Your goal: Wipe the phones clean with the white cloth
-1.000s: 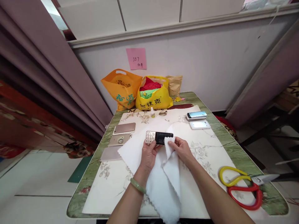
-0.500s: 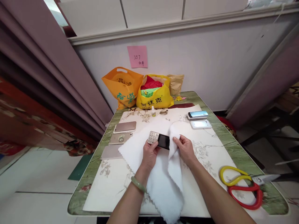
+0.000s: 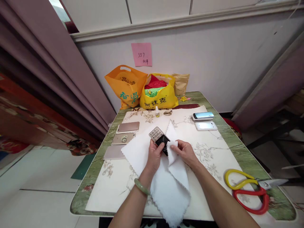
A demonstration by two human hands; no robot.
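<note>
My left hand (image 3: 155, 155) grips a small keypad phone (image 3: 158, 136) with a gold keypad and a black screen, held tilted above the table. My right hand (image 3: 186, 152) pinches a fold of the white cloth (image 3: 166, 183) against the screen end of the phone. The cloth spreads over the table in front of me and hangs past the near edge. A green bangle (image 3: 142, 186) sits on my left wrist.
Three gold smartphones (image 3: 123, 138) lie in a column on the left of the green table (image 3: 220, 133); two phones (image 3: 203, 120) lie at the right. Large yellow-and-red scissors (image 3: 249, 190) lie at the near right. An orange bag (image 3: 127, 90), a yellow bag (image 3: 159, 95), a small bottle (image 3: 156, 111) stand at the back.
The keypad phone has turned from lying level to a tilt, its keypad end pointing away. My right hand has brought the cloth fold down and inward onto the screen end.
</note>
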